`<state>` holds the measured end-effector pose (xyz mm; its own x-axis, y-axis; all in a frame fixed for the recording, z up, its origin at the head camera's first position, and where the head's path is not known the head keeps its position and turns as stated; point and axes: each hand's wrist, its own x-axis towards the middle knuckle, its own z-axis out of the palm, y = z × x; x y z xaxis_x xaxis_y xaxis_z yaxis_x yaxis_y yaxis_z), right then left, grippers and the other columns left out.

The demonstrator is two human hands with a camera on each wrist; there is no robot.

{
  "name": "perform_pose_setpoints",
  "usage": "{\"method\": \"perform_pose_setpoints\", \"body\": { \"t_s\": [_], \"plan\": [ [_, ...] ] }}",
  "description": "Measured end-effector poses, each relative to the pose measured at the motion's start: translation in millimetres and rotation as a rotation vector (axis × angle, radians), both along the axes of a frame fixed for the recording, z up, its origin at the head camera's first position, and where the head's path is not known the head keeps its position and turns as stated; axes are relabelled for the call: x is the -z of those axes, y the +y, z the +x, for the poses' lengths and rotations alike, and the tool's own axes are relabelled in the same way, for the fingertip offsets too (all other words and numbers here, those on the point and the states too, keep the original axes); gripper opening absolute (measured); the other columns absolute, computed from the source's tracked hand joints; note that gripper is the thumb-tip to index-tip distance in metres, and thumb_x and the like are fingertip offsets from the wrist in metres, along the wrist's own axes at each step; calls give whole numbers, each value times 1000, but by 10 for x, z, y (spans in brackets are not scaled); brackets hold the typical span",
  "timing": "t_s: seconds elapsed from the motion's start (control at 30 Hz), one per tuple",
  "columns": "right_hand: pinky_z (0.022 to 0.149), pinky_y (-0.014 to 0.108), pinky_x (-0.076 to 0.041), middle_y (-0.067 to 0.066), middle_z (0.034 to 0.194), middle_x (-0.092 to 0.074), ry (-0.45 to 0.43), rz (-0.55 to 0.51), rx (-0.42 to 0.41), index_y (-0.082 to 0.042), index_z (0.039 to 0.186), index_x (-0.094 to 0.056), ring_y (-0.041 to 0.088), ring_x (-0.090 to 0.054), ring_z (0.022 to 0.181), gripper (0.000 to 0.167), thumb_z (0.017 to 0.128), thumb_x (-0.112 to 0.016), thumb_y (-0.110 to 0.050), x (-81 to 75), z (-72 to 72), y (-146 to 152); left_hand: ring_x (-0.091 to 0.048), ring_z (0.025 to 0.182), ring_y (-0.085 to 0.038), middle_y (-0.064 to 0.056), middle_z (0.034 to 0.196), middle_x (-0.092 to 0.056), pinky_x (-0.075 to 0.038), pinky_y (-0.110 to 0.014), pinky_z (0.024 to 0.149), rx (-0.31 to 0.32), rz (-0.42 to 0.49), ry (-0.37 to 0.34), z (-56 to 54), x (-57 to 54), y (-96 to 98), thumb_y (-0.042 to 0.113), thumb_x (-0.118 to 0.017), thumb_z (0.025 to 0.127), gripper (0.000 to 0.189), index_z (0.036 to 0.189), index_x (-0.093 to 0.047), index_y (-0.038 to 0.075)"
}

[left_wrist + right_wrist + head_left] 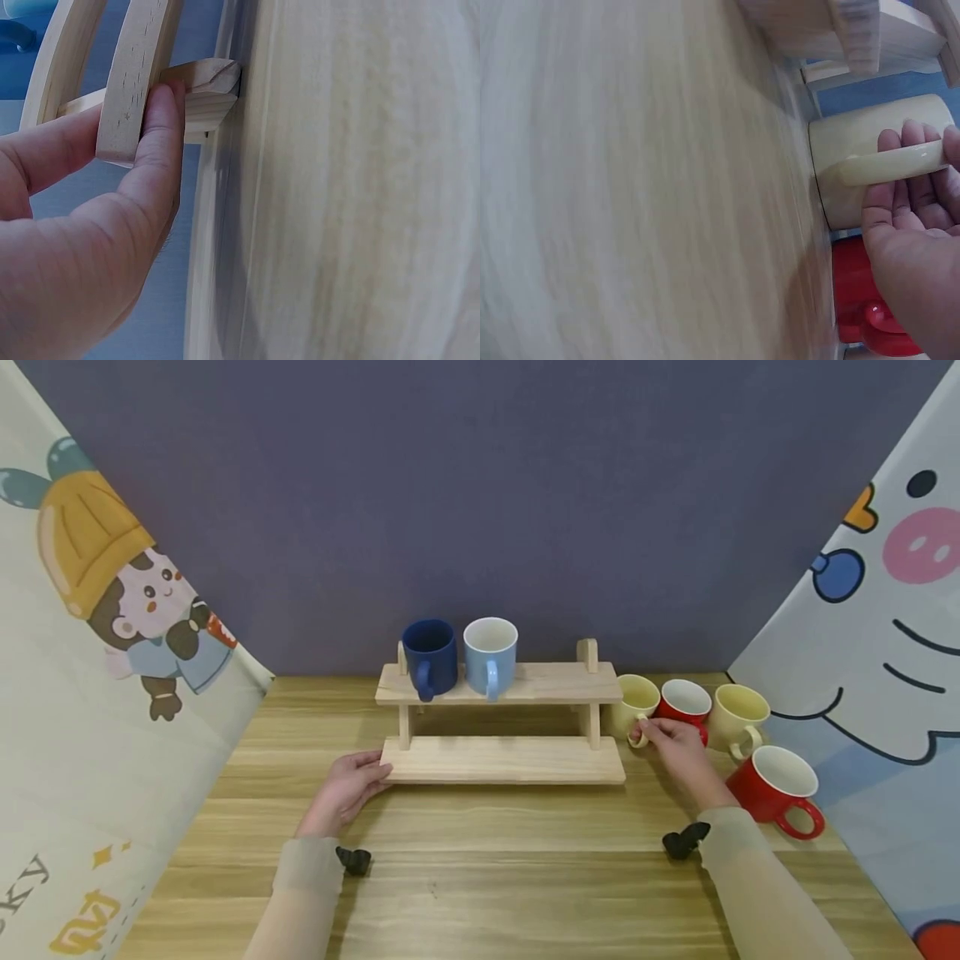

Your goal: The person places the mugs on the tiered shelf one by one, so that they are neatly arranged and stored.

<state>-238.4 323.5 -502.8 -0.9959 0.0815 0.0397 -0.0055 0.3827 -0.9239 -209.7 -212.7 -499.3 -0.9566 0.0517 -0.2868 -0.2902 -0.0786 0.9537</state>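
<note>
A two-tier wooden shelf (502, 762) stands on the table. My left hand (351, 789) pinches the left end of its lower board (124, 97) between thumb and fingers. At the shelf's right end is a pale yellow mug (622, 718), upright on the table. My right hand (678, 756) holds that mug by its handle (892, 163), with fingers behind the handle and the thumb on its top part. On the upper board sit a dark blue mug (442, 664) and a light blue mug (480, 664), side by side, handles facing me.
Right of the held mug stand a red mug (678, 708), a second yellow mug (727, 727) and, closer to me, a larger-looking red mug (757, 789). A dark panel (480, 510) rises behind the table (480, 860). Printed cloths flank both sides.
</note>
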Motion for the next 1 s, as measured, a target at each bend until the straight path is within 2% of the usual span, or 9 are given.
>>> {"method": "perform_pose_setpoints", "body": {
  "t_s": [0.13,0.3,0.47,0.57,0.73,0.83,1.0],
  "plan": [
    [85,20,-52,20,110,-69,-25,-1,11,9,121,-66,20,-60,97,51,107,-55,-39,5,-3,-21,-61,108,-24,-36,138,-45,-56,-34,92,4,-7,4,19,3,-2,-4,-57,102,55,147,-30,-20],
    [84,21,-54,16,106,-69,12,-17,40,10,121,-66,19,-61,94,49,107,-55,-36,23,18,-29,-61,108,-25,-36,138,-45,-56,-35,93,7,-6,9,25,4,4,-5,-56,102,54,147,-30,-21],
    [81,25,-58,7,96,-70,55,-155,72,16,118,-62,14,-62,87,46,106,-58,-28,5,47,-77,-62,107,-23,-36,139,-45,-56,-34,92,2,-12,10,24,-2,6,-4,-57,102,54,147,-31,-20],
    [80,25,-58,4,92,-69,90,-209,93,18,116,-61,12,-62,86,44,106,-59,-25,-40,62,-115,-61,107,-23,-36,139,-44,-56,-34,92,3,-17,9,28,-7,7,-4,-57,103,54,147,-31,-20],
    [76,16,-53,3,89,-71,185,-137,109,18,110,-65,7,-61,83,40,106,-60,-21,-154,62,-140,-61,107,-23,-36,140,-43,-56,-33,92,0,-21,6,31,-2,0,-4,-56,103,55,148,-29,-20],
    [74,14,-53,3,86,-72,225,-153,117,21,108,-65,5,-62,80,37,105,-60,-16,-236,65,-147,-61,107,-22,-36,140,-43,-56,-33,92,0,-19,3,22,11,-6,-4,-56,103,55,147,-29,-20],
    [75,14,-54,-2,86,-72,221,-173,145,20,112,-64,6,-63,83,38,105,-60,-17,-372,103,-172,-62,107,-22,-36,139,-44,-56,-33,92,-2,-22,1,9,23,-4,-5,-56,102,54,147,-30,-20]
  ]
}}
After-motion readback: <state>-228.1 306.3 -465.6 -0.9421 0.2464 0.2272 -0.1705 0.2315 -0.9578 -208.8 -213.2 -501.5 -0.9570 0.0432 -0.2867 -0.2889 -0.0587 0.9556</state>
